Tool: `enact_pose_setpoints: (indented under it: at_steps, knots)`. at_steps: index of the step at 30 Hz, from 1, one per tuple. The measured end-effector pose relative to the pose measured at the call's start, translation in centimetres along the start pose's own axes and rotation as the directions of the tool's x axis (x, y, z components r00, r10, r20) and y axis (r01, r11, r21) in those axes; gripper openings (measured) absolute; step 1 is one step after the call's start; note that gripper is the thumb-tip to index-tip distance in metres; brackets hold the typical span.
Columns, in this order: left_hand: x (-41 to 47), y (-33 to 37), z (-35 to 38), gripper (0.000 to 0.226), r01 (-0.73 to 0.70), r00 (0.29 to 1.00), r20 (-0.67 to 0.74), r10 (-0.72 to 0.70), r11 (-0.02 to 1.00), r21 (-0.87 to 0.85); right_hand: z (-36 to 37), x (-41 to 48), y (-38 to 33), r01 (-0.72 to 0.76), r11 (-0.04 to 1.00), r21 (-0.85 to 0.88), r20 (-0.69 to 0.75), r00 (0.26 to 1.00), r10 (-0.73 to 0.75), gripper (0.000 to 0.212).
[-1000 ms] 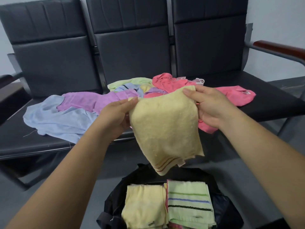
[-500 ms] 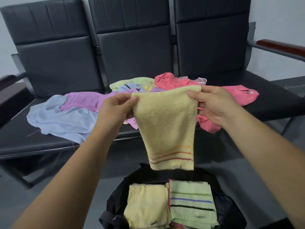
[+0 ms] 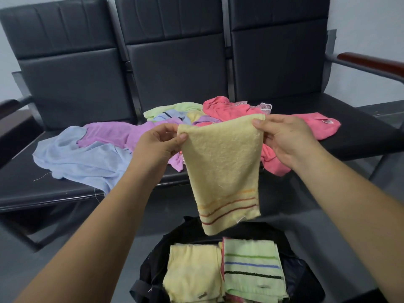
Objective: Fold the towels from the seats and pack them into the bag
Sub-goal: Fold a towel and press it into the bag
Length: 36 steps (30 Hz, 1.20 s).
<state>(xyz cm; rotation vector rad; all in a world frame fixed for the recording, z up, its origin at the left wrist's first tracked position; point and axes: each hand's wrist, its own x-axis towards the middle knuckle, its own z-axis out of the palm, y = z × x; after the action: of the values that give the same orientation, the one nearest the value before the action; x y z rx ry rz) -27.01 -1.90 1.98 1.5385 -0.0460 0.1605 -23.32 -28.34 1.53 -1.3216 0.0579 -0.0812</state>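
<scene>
Since a moment ago the towel (image 3: 223, 171) hangs longer, both hands (image 3: 157, 145) (image 3: 286, 138) pinching its top corners. If either grip slackens, it drops unfolded onto the bag (image 3: 153, 270) at 6 o'clock.

waiting area, row of joined black padded seats (image 3: 175, 68), wooden armrest (image 3: 371, 62), plain wall (image 3: 367, 22)
</scene>
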Motion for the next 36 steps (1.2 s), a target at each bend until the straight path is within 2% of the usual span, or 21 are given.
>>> enact_pose_setpoints:
  at_steps: [2,6,9,11,12,14,17,20,24,28,30,31,33,34,36]
  knots:
    - [-0.1,0.1,0.3,0.009,0.016,1.000,-0.013,-0.016,1.000,-0.018,-0.1,-0.2,-0.2,0.004,1.000,-0.026,0.007,1.000,-0.004,0.006]
    - [-0.3,0.3,0.5,0.014,0.047,0.999,-0.013,-0.047,0.997,-0.065,-0.3,-0.7,-0.6,0.030,0.998,-0.060,0.035,0.999,-0.028,0.010]
    - [-0.4,0.9,1.2,0.024,0.071,0.997,-0.011,-0.076,0.966,-0.248,-0.1,-0.9,-0.7,0.116,0.985,-0.125,0.069,0.992,-0.108,0.012]
    - [-0.4,1.4,1.3,0.024,0.028,0.999,-0.011,-0.034,0.951,-0.307,-0.1,-0.9,-0.9,0.174,0.975,-0.136,0.073,0.984,-0.165,0.012]
    - [-0.4,1.4,1.0,0.026,-0.008,1.000,-0.016,0.004,0.963,-0.270,-0.1,-0.8,-0.9,0.190,0.975,-0.116,0.081,0.980,-0.182,0.011]
    - [-0.4,1.4,0.5,0.030,-0.094,0.995,-0.037,0.092,0.993,-0.070,-0.1,-1.0,-0.9,0.206,0.977,-0.058,0.099,0.975,-0.199,0.008]
    - [-0.5,1.4,0.2,0.019,-0.221,0.964,-0.097,0.248,0.947,0.232,0.1,-1.5,-0.9,0.251,0.966,-0.066,0.097,0.965,-0.244,0.009]
    - [-0.3,1.4,0.2,0.012,-0.282,0.932,-0.127,0.339,0.900,0.333,0.3,-1.7,-1.1,0.307,0.947,-0.096,0.108,0.949,-0.296,0.010]
    - [-0.5,1.0,0.3,0.007,-0.280,0.948,-0.087,0.306,0.932,0.232,0.7,-2.2,-1.5,0.338,0.937,-0.081,0.190,0.929,-0.319,0.020]
    - [-1.1,1.4,1.2,0.005,-0.271,0.962,0.075,0.263,0.952,0.142,2.0,-2.9,-1.0,0.310,0.944,-0.115,0.442,0.867,-0.231,0.067]
    - [-1.2,1.4,1.5,0.008,-0.280,0.957,0.125,0.261,0.944,0.174,3.0,-3.3,-0.1,0.316,0.925,-0.211,0.506,0.845,-0.173,0.089]
    - [-1.3,1.4,1.8,0.009,-0.286,0.956,0.130,0.265,0.939,0.191,3.6,-3.5,0.4,0.313,0.920,-0.237,0.502,0.850,-0.160,0.092]
    - [-1.5,1.3,2.4,0.008,-0.273,0.962,0.086,0.261,0.945,0.183,4.5,-3.9,1.0,0.271,0.942,-0.198,0.444,0.882,-0.161,0.083]
    - [-1.5,1.4,2.5,0.006,-0.222,0.975,0.056,0.217,0.968,0.116,4.9,-4.0,1.2,0.228,0.966,-0.124,0.411,0.898,-0.159,0.075]
    - [-1.6,1.6,2.7,0.016,-0.030,0.992,0.126,0.030,1.000,-0.002,5.2,-3.9,1.0,0.103,0.991,0.087,0.347,0.929,-0.127,0.061]
